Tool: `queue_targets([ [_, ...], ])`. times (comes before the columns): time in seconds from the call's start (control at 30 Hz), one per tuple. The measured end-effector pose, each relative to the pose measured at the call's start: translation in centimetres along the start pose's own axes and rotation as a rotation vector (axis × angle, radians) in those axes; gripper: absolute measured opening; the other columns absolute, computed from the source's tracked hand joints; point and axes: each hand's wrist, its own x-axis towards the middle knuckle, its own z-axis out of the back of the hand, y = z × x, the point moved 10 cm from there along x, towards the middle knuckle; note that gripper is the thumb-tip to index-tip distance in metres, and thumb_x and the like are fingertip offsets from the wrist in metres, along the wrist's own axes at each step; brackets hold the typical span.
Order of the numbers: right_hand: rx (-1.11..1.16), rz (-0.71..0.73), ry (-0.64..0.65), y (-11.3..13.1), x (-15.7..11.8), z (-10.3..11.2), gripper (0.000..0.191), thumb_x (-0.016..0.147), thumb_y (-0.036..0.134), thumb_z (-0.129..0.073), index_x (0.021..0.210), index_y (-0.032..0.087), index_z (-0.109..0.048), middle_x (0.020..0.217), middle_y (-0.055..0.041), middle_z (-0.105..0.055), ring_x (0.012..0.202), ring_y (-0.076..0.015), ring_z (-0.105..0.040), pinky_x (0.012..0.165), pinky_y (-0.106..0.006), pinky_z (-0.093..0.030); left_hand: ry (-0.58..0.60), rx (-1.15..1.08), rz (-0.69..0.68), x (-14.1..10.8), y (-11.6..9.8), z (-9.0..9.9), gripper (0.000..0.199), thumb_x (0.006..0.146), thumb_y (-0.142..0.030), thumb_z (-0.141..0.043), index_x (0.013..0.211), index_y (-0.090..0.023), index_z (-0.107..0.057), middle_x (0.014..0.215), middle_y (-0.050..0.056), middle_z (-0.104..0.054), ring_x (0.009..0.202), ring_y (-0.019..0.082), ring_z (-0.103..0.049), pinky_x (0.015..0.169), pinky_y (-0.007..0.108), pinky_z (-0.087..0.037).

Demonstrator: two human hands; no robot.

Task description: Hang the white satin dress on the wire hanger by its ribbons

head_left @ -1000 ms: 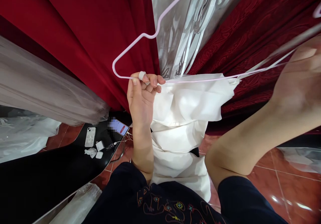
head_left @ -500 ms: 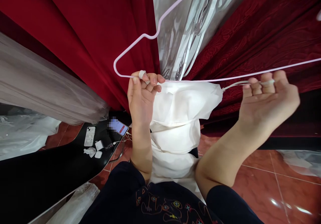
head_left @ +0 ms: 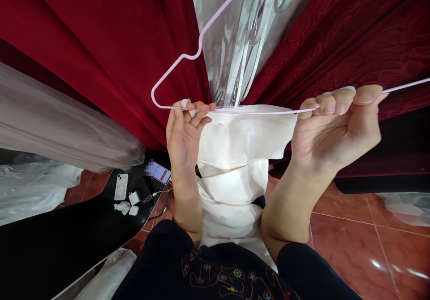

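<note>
A pale pink clothes hanger (head_left: 218, 12) spans the view, its long lower bar running between both hands. My left hand (head_left: 186, 132) is closed around the bar near its left end, a white loop lying over the fingers. Farther right, my right hand (head_left: 336, 123) has its fingers wrapped over the same bar, thumb against it. A white cloth garment (head_left: 245, 134) hangs at the bar between my hands and drops in folds toward my lap. How its top edge is fixed to the bar cannot be made out.
Dark red drapes (head_left: 110, 44) hang in front, with clear plastic strips (head_left: 251, 44) between them. At left a black bench (head_left: 67, 232) carries a lit phone (head_left: 160, 172), a second phone (head_left: 121, 187), a charger (head_left: 134, 197) and a crumpled tissue (head_left: 122, 207). Plastic-wrapped cloth (head_left: 105, 275) lies below.
My right hand has moved left, from holding a thin white strap below the bar to gripping the bar itself. The left hand keeps nearly the same place.
</note>
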Motion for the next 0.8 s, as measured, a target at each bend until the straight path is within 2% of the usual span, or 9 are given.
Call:
queue_targets([
  [0.07,0.013,-0.003,0.007,0.0,0.1,0.3,0.036,0.105,0.028,-0.037,0.07,0.02,-0.042,0.058,0.0059,-0.025,0.047,-0.0053,-0.036,0.054,-0.021,-0.048,-0.041,0.07,-0.024,0.1,-0.5,1.1,0.022,0.104,-0.04,-0.058,0.103,-0.021,-0.069,0.105,0.006,-0.077,0.098,0.018,-0.076,0.079,0.024,-0.057],
  [0.13,0.013,0.002,0.001,0.2,0.4,0.5,0.039,0.106,0.031,-0.03,0.07,0.02,-0.041,0.059,0.0053,-0.023,0.047,-0.006,-0.034,0.053,-0.021,-0.046,-0.134,0.161,-0.098,0.3,-1.7,2.7,0.018,0.102,-0.033,-0.062,0.105,-0.021,-0.074,0.11,0.006,-0.079,0.083,0.014,-0.074,0.068,0.02,-0.055],
  [0.23,-0.012,-0.008,-0.003,0.2,0.7,0.7,0.042,0.107,0.034,-0.025,0.07,0.02,-0.039,0.059,0.0051,-0.021,0.048,-0.0064,-0.031,0.052,-0.021,-0.042,-0.321,0.321,-0.282,0.2,-4.5,5.3,0.023,0.099,-0.014,-0.059,0.098,-0.022,-0.08,0.107,0.003,-0.08,0.056,0.005,-0.057,0.049,0.019,-0.041],
  [0.27,-0.033,-0.021,-0.004,0.0,0.7,0.7,0.041,0.107,0.035,-0.027,0.071,0.02,-0.038,0.059,0.0051,-0.02,0.048,-0.0065,-0.03,0.052,-0.021,-0.041,-0.369,0.37,-0.357,0.1,-5.6,6.0,0.027,0.097,-0.009,-0.058,0.095,-0.023,-0.082,0.104,0.001,-0.08,0.054,0.005,-0.054,0.047,0.02,-0.039],
  [0.33,-0.07,-0.035,-0.014,-0.2,0.7,0.9,0.038,0.106,0.034,-0.03,0.072,0.021,-0.037,0.06,0.0052,-0.019,0.049,-0.0067,-0.028,0.053,-0.02,-0.04,-0.395,0.426,-0.491,0.0,-7.5,6.5,0.032,0.095,-0.004,-0.06,0.091,-0.027,-0.082,0.102,-0.004,-0.081,0.068,0.009,-0.064,0.055,0.022,-0.046],
  [0.4,-0.093,-0.046,-0.023,-0.4,0.7,1.1,0.037,0.106,0.035,-0.029,0.073,0.021,-0.037,0.061,0.0051,-0.019,0.05,-0.0071,-0.028,0.054,-0.021,-0.041,-0.319,0.442,-0.557,0.2,-8.7,5.9,0.03,0.095,-0.004,-0.065,0.095,-0.029,-0.081,0.107,-0.007,-0.08,0.103,0.018,-0.072,0.08,0.03,-0.058],
  [0.5,-0.093,-0.045,-0.031,-0.6,0.7,1.5,0.038,0.106,0.036,-0.023,0.073,0.021,-0.037,0.062,0.0045,-0.019,0.052,-0.0081,-0.027,0.055,-0.022,-0.042,-0.116,0.465,-0.484,0.9,-9.2,3.4,0.024,0.097,-0.01,-0.069,0.108,-0.029,-0.078,0.118,-0.007,-0.077,0.128,0.024,-0.065,0.116,0.041,-0.051],
  [0.67,-0.032,-0.047,0.039,-1.0,0.8,1.3,0.038,0.105,0.036,-0.025,0.074,0.021,-0.039,0.061,0.004,-0.021,0.054,-0.0084,-0.029,0.056,-0.022,-0.043,0.046,0.611,-0.335,1.6,-9.3,-1.5,0.025,0.097,-0.018,-0.074,0.121,-0.024,-0.073,0.131,-0.004,-0.069,0.131,0.025,-0.061,0.118,0.041,-0.048],
  [0.8,-0.025,-0.04,0.033,-1.1,0.6,1.4,0.038,0.105,0.039,-0.026,0.074,0.021,-0.039,0.061,0.0041,-0.023,0.053,-0.0082,-0.03,0.055,-0.022,-0.042,0.09,0.645,-0.25,3.1,-8.8,-3.6,0.017,0.094,-0.029,-0.076,0.11,-0.023,-0.075,0.112,0.004,-0.069,0.13,0.029,-0.059,0.113,0.042,-0.049],
])
